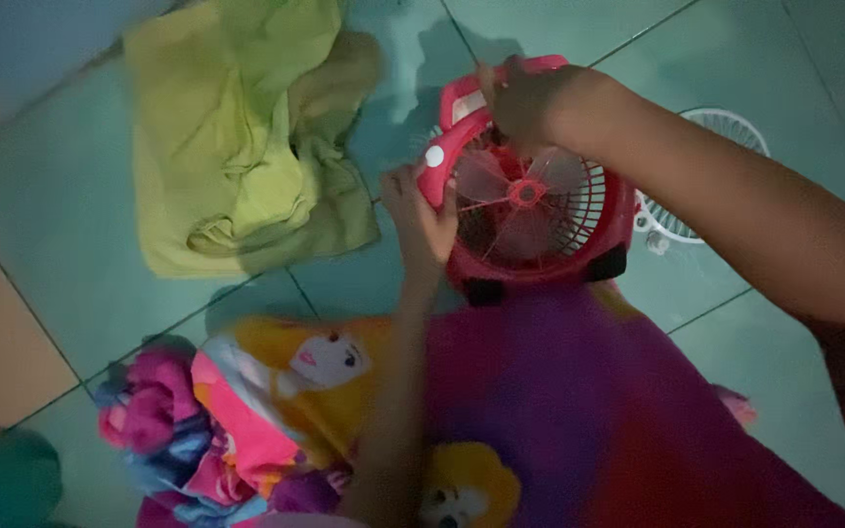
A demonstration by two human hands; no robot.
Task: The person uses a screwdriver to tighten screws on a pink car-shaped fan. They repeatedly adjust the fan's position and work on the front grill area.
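Both hands, left hand (421,217) and right hand (518,98), grip round pink plastic fan (530,210).

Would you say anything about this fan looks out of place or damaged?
Yes. The red fan lies on the tiled floor with its blades exposed, and a white grille, seemingly its front guard, lies apart behind it. Both hands, left and right, grip its housing.

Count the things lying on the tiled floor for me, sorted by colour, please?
Red or pink: 1, the small fan, gripped by the left hand and right hand.
Yellow-green: 1, the crumpled cloth.
White: 1, the round grille behind the fan.
Multicoloured: 1, the cartoon-print blanket.
Total: 4
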